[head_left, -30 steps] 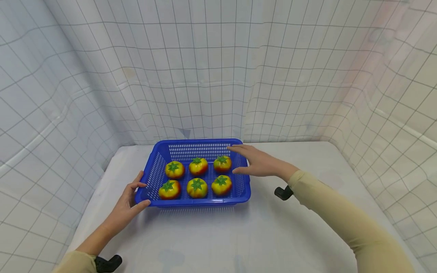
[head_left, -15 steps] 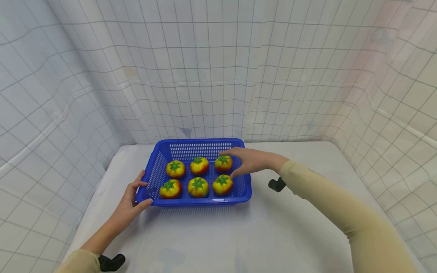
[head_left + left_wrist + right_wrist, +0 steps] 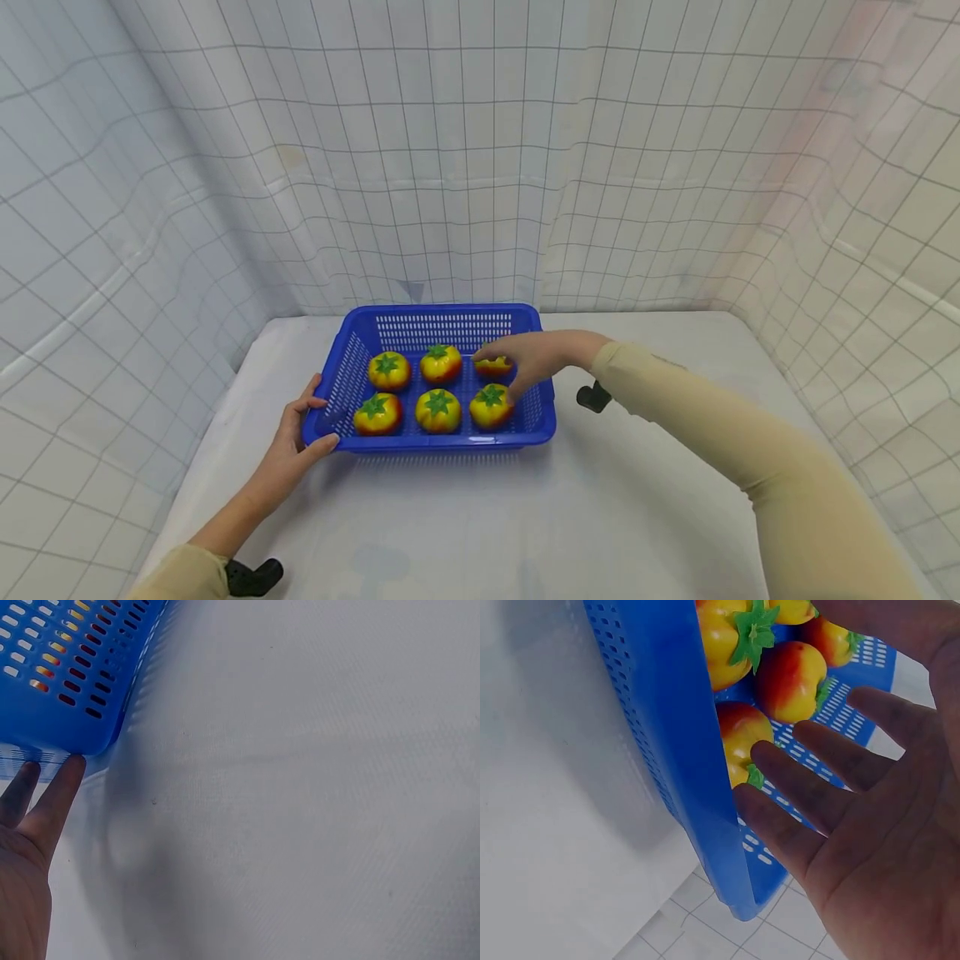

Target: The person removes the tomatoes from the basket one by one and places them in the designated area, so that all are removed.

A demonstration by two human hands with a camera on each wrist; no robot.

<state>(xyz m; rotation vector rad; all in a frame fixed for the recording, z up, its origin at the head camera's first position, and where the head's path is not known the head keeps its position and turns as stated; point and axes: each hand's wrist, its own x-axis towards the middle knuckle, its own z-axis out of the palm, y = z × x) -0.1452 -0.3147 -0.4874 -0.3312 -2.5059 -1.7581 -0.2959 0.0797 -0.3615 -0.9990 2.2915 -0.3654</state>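
A blue plastic basket (image 3: pixel 442 445) with slotted walls sits on a white-covered table. Inside are two rows of yellow-and-red fruits with green star-shaped tops, including a front middle fruit (image 3: pixel 438 412). My left hand (image 3: pixel 291 446) holds the basket's near left corner, thumb on the front rim and fingers at the left side. Over the right end hovers my right hand (image 3: pixel 534 357), fingers spread and nothing in its grasp. It partly covers the back right fruit (image 3: pixel 493 367); its thumb is close to the front right fruit (image 3: pixel 491 407). The right wrist view shows the palm and spread fingers (image 3: pixel 802 787).
White grid-patterned curtains (image 3: pixel 420 150) hang behind the table and on both sides. The white tabletop (image 3: pixel 645 467) extends in front of the basket and to its right. A dark wrist mount (image 3: pixel 594 397) sits beneath the right sleeve (image 3: pixel 697 417).
My right hand has moved left and down from the basket's right rim to over the back right fruit. The left hand stays at the corner, and the fruits keep their places in the basket.
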